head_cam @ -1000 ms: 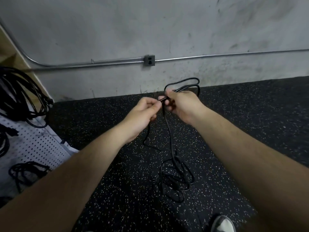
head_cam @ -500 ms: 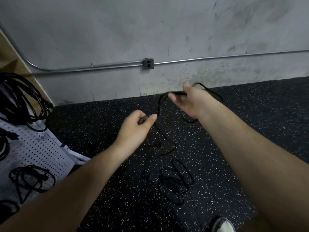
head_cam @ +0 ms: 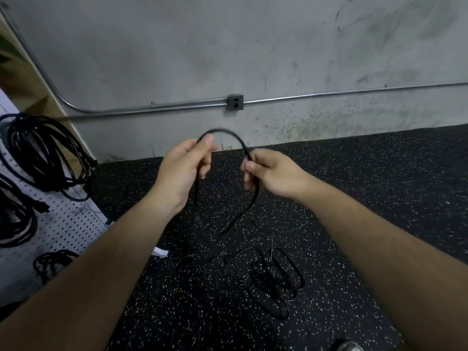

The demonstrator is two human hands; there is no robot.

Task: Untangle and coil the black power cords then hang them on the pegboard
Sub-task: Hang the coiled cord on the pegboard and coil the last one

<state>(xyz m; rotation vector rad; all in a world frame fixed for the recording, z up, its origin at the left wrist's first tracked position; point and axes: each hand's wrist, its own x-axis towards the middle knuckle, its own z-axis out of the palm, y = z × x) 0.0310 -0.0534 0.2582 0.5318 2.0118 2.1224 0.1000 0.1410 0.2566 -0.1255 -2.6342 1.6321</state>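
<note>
Left hand (head_cam: 186, 171) and right hand (head_cam: 272, 171) each pinch the black cord (head_cam: 225, 133), arching it, probably to start a coil

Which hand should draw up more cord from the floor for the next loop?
Right. The cord runs from the right hand down to the tangle on the floor, so it can likely feed slack. The left hand grips the short end, its plug dangling just below.
</note>
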